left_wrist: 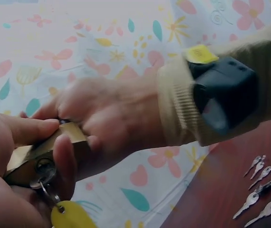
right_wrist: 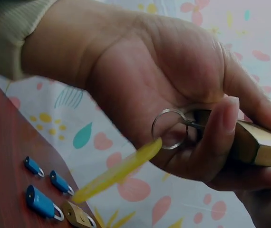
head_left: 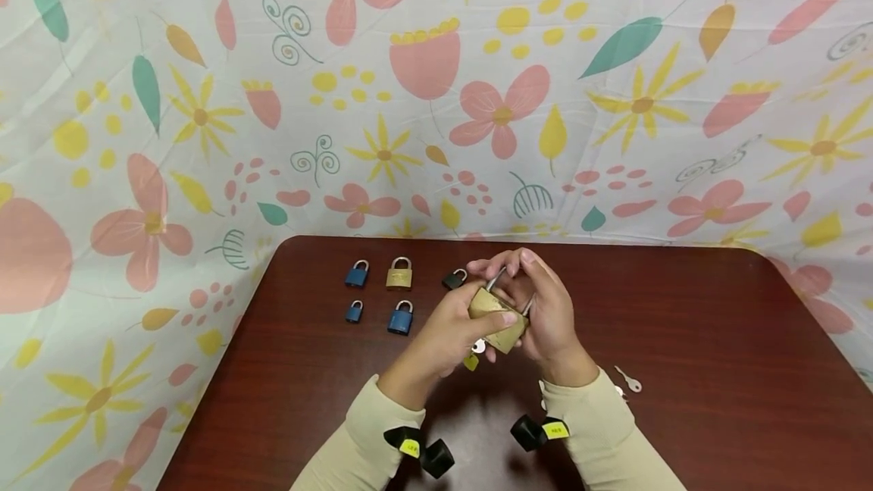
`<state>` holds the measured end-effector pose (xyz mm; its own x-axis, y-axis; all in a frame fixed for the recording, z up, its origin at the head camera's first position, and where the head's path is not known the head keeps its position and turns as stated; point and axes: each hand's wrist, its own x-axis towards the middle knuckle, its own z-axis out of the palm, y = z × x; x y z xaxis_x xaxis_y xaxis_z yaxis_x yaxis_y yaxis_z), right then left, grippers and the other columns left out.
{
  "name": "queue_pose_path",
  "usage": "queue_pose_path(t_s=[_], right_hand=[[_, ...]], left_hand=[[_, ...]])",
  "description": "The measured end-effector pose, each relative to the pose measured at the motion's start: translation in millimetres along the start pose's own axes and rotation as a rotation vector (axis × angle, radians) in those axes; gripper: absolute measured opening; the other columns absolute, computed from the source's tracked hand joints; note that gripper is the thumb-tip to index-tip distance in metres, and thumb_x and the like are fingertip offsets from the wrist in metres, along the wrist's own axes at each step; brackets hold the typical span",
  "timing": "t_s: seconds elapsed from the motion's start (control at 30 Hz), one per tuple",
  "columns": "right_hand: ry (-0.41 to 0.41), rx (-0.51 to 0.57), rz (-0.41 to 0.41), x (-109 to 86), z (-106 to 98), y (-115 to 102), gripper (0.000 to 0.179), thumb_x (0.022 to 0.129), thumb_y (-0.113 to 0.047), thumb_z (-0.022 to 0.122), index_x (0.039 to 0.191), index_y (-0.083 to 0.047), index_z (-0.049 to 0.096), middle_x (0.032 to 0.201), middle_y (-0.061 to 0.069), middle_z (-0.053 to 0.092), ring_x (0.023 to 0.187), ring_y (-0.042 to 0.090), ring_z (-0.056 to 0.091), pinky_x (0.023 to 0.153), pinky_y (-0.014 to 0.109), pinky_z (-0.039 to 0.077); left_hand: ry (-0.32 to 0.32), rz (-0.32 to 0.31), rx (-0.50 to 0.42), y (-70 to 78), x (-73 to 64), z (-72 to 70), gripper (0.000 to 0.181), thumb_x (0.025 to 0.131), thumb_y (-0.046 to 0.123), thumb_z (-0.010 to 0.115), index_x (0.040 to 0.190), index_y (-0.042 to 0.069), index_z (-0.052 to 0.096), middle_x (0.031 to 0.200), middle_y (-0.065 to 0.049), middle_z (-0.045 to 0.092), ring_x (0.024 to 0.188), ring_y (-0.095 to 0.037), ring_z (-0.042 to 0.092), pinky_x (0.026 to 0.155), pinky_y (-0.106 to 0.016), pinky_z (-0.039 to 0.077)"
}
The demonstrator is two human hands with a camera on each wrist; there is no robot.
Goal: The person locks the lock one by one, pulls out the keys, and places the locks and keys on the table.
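A large brass padlock [head_left: 501, 320] is held in front of the chest, tilted, its steel shackle [head_left: 495, 279] pointing up. My left hand [head_left: 443, 332] grips the body, the thumb lying across its face. Around the shackle side curl the fingers of my right hand [head_left: 554, 317]; they hide part of the shackle, so I cannot tell whether it is locked. At the padlock's underside a key [left_wrist: 43, 179] sits at the keyway. From it hang a metal ring [right_wrist: 169, 129] and a yellow tag [left_wrist: 71, 216], beside the left-hand fingers.
On the brown table [head_left: 716, 324], several padlocks stand at the back left: blue ones [head_left: 400, 318], a brass one [head_left: 399, 274] and a black one [head_left: 455, 278] near the left hand. Loose keys [left_wrist: 261, 212] lie right of the right forearm. A flowered cloth [head_left: 436, 97] hangs behind.
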<state>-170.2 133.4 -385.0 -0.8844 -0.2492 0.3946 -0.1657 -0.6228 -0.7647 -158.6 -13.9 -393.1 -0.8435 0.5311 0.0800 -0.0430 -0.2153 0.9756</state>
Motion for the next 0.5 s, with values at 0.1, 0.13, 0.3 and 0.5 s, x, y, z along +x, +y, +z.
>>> queue_pose_path(t_s=[0.1, 0.13, 0.3, 0.5], right_hand=[[-0.024, -0.004, -0.008, 0.5, -4.8, -0.3, 0.042, 0.113, -0.017, 0.021, 0.089, -0.009, 0.055, 0.096, 0.005, 0.067, 0.118, 0.027, 0.067, 0.108, 0.038, 0.048], [-0.031, -0.009, -0.009, 0.5, -6.1, -0.5, 0.043, 0.113, -0.017, 0.02, 0.089, -0.009, 0.055, 0.096, 0.005, 0.067, 0.119, 0.028, 0.067, 0.109, 0.039, 0.048], [-0.065, -0.02, 0.007, 2.2, -9.4, 0.8, 0.044, 0.112, -0.015, 0.019, 0.089, -0.007, 0.055, 0.098, 0.007, 0.068, 0.125, 0.031, 0.064, 0.114, 0.042, 0.044], [-0.073, -0.023, 0.038, 3.7, -9.9, 2.2, 0.043, 0.113, -0.017, 0.02, 0.089, -0.006, 0.054, 0.097, 0.006, 0.068, 0.119, 0.029, 0.067, 0.111, 0.04, 0.046]], left_hand=[[0.011, 0.016, -0.008, -2.6, 0.7, 4.3, 0.033, 0.097, 0.005, 0.064, 0.127, -0.004, 0.054, 0.086, -0.001, 0.066, 0.061, -0.011, 0.064, 0.047, -0.025, 0.05], [0.013, 0.02, -0.015, -3.6, 1.1, 5.5, 0.033, 0.097, 0.005, 0.064, 0.128, -0.005, 0.054, 0.086, -0.001, 0.065, 0.061, -0.01, 0.063, 0.047, -0.025, 0.05], [0.032, 0.024, -0.027, -6.9, 1.2, 5.6, 0.035, 0.097, 0.004, 0.064, 0.13, -0.003, 0.055, 0.086, 0.0, 0.064, 0.06, -0.01, 0.062, 0.046, -0.025, 0.05], [0.021, 0.045, -0.018, -9.5, 1.0, 2.2, 0.034, 0.097, 0.005, 0.064, 0.128, -0.005, 0.055, 0.087, -0.001, 0.064, 0.061, -0.011, 0.062, 0.046, -0.027, 0.052]])
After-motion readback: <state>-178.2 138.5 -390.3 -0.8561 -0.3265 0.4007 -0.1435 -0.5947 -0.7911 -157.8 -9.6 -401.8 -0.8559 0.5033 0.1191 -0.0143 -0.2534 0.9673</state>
